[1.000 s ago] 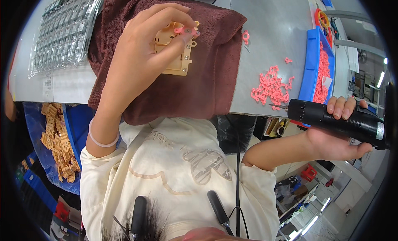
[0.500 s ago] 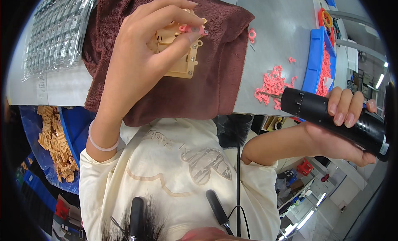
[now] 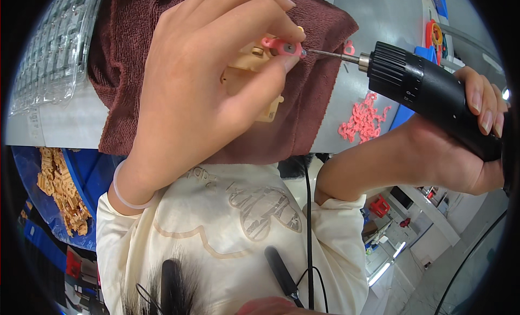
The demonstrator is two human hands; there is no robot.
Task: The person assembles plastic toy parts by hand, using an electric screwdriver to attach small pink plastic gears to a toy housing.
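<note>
Screwdriver in the right hand, a worker levels its slim bit at a small silvery screw head on the near-right end of a pink piece above a maroon towel. The left hand pinches the pink piece between thumb and forefinger, its knuckles arched over a cream plastic housing partly hidden beneath. The right hand wraps the black barrel, fingers curled over the top. The bit's tip is at the screw head or just short of it; contact cannot be told from this angle.

Good work here seems to call for a firm pinch that stops the pink piece from turning, with the fingertips clear of the tip. The bit is best set in line with the screw before any pressure, since a slanted approach could slip toward the thumb. The soft towel may let the housing shift, so light, straight pressure looks wiser than a hard push. Loose pink pieces lie heaped on the grey table, beyond the towel's right edge.
</note>
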